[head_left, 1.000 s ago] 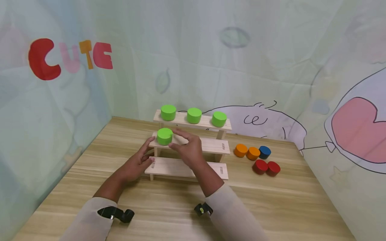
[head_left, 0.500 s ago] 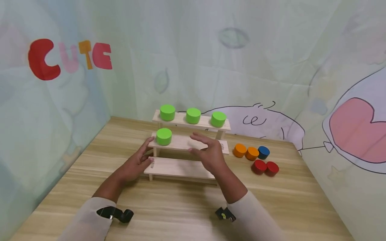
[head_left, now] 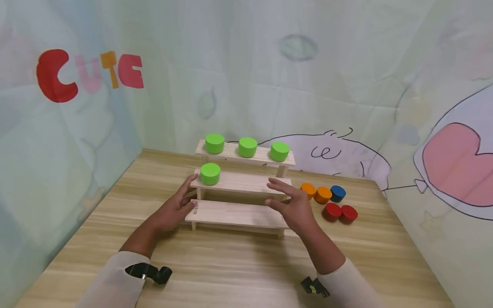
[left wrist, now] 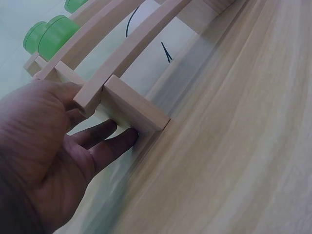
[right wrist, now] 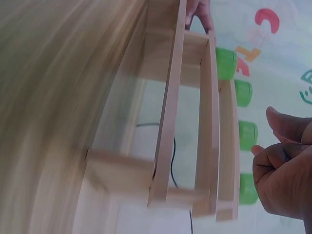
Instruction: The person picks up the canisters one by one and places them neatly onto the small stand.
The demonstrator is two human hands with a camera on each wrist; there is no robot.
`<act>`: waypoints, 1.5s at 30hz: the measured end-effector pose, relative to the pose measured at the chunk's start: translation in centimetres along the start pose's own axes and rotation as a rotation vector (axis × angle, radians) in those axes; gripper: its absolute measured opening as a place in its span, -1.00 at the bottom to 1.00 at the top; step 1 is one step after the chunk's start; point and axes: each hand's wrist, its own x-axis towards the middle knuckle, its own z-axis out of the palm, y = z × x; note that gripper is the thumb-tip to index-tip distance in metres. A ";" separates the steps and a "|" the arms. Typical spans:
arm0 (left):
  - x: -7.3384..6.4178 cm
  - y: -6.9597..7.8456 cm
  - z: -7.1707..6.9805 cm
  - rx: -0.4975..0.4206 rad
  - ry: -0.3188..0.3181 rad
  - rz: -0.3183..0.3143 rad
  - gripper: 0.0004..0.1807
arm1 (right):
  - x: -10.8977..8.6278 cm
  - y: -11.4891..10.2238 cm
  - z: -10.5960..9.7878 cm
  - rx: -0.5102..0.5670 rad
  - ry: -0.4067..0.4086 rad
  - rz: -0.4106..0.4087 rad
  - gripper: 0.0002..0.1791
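Observation:
A three-step wooden display stand [head_left: 235, 214] stands on the table. Three green discs [head_left: 247, 148] sit spaced along its top step, and another green disc [head_left: 210, 174] is at the left end of the middle step. My left hand [head_left: 169, 216] rests against the stand's left end; in the left wrist view, its extended fingers [left wrist: 114, 146] touch the side panel below a step. Past the right end of the lower steps, my right hand [head_left: 300, 211] hovers with thumb and index finger apart, holding nothing. Its other fingers look bent in the right wrist view.
Right of the stand lie two orange discs [head_left: 323, 195], a blue disc [head_left: 338, 193] and two red discs [head_left: 332, 212]. The right hand partly covers the left orange one. A printed curtain [head_left: 246, 77] encloses the back and sides of the wooden table [head_left: 215, 265].
My right hand has left the green disc on the middle step and moved rightward, toward the loose discs. That disc stays in place. The left hand has kept its position on the stand.

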 end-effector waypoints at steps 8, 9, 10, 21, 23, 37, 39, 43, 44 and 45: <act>0.3 0.2 0.1 0.003 -0.003 -0.007 -0.09 | -0.9 2.0 -3.9 -0.003 0.059 0.098 -0.44; 0.3 0.2 0.1 0.005 -0.003 -0.007 -0.09 | -1.0 2.2 -4.4 0.003 0.066 0.112 -0.43; 0.3 0.2 0.1 0.007 -0.002 -0.008 -0.08 | -1.1 2.5 -4.8 0.009 0.072 0.121 -0.42; 0.2 -0.2 -0.1 0.005 -0.002 0.018 -0.08 | -1.6 4.4 -7.7 0.006 0.136 0.242 -0.41; 0.1 -0.3 -0.1 0.006 -0.001 0.018 -0.08 | -1.4 4.7 -7.8 0.014 0.156 0.266 -0.40; 0.2 -0.3 -0.1 -0.001 -0.004 0.018 -0.08 | -0.7 6.5 -9.9 0.135 0.236 0.421 -0.38; 0.3 -0.3 -0.1 0.001 -0.005 0.016 -0.08 | -0.6 6.8 -10.2 0.151 0.243 0.430 -0.38; 0.4 -0.4 -0.1 0.002 -0.004 0.002 -0.08 | -0.4 7.5 -10.5 0.139 0.245 0.428 -0.38; 0.4 -0.4 -0.1 0.004 -0.005 0.002 -0.08 | -0.4 7.7 -10.6 0.128 0.242 0.426 -0.37; 0.4 -0.4 -0.1 0.005 -0.005 0.002 -0.08 | -0.4 7.8 -10.7 0.115 0.240 0.423 -0.38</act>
